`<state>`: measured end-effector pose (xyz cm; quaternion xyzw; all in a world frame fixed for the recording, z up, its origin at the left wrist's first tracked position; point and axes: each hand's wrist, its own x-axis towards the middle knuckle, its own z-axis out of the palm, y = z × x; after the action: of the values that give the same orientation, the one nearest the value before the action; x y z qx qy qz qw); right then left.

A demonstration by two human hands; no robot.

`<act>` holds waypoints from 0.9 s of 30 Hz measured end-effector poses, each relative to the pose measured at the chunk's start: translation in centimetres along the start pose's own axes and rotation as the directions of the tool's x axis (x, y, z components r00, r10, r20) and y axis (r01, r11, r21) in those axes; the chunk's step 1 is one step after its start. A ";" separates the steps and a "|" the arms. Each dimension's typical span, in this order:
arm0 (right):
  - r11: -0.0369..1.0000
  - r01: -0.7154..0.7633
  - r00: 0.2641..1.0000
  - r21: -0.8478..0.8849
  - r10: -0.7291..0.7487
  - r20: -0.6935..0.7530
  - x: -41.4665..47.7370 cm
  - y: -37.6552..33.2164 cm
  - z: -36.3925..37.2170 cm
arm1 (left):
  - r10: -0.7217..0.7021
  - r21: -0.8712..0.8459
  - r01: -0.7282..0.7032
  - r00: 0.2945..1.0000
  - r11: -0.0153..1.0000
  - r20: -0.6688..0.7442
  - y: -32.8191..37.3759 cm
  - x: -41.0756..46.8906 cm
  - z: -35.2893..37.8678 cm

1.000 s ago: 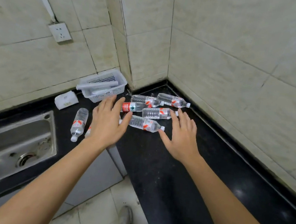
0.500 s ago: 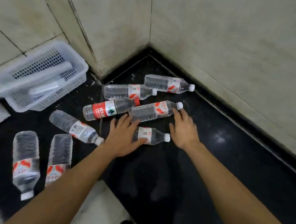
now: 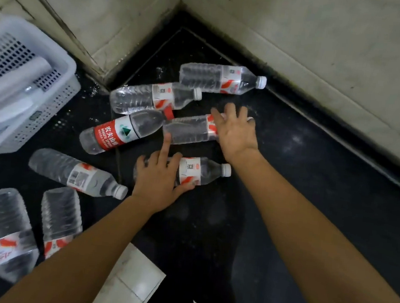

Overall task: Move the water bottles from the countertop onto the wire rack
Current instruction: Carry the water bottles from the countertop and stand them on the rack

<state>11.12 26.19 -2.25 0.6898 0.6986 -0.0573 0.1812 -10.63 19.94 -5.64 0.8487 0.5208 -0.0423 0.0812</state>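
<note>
Left hand (image 3: pixel 157 179) wraps near clear plastic white-capped water bottle (image 3: pixel 204 171), thumb round it | right hand (image 3: pixel 237 133) spread open on farther clear red-labelled bottle (image 3: pixel 186 130) | both lying on black stone countertop (image 3: pixel 288 184); rack unseen | grip mid-body before lifting, since round bottles likely roll

- The nearest bottle (image 3: pixel 204 171), under the left hand (image 3: pixel 159 179), is thin clear plastic, ribbed and glinting, with a smooth white plastic cap.
- A glossy red film label wraps the red-labelled bottle (image 3: pixel 120 131), just beyond that hand's fingers.
- The countertop (image 3: pixel 315 162), right of the right hand (image 3: pixel 237 133), is polished black stone, speckled and dulled by pale dust.
- Wall tiles (image 3: pixel 328 29) beyond both hands look matt, pale, and grimy at the joints.
- The basket (image 3: pixel 60 98), well left of the left hand, is matt white perforated plastic.
</note>
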 end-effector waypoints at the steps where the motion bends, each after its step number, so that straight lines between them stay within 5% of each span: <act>1: 1.000 -0.022 1.000 -0.021 0.022 0.003 -0.3 0.1 0.0 | -0.004 0.008 0.004 1.000 1.000 0.008 0.0 0.1 -0.1; 8: 0.887 -0.372 0.928 0.274 0.349 0.128 -10.2 3.6 3.7 | -0.063 -0.005 0.064 0.990 0.998 0.129 0.2 0.4 -1.2; 13: 0.788 -0.526 0.850 0.319 0.483 0.208 -20.6 6.8 7.6 | -0.127 -0.011 0.134 0.957 0.991 0.259 1.5 0.5 -2.8; 17: 0.836 -0.452 0.891 0.311 0.437 0.119 -26.8 8.4 10.5 | -0.191 -0.147 0.270 0.894 0.952 0.406 4.4 0.1 -2.9; 22: 0.913 -0.110 0.987 0.392 0.148 -0.068 -32.4 10.9 12.5 | -0.127 -0.394 0.358 0.854 0.846 0.504 11.6 -2.4 -1.7; 25: 0.856 -0.167 0.986 0.490 0.147 0.081 -34.7 10.6 13.3 | -0.065 -0.421 0.337 0.839 0.842 0.541 15.7 -4.1 -0.3; 27: 0.693 -0.254 0.959 0.675 0.269 0.085 -35.9 10.1 13.8 | -0.073 -0.437 0.357 0.836 0.826 0.544 18.1 -5.4 0.2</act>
<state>22.87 -11.78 -1.44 0.8007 0.5255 -0.2751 -0.0842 3.06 7.09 -3.24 0.6860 0.5679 -0.1291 0.4362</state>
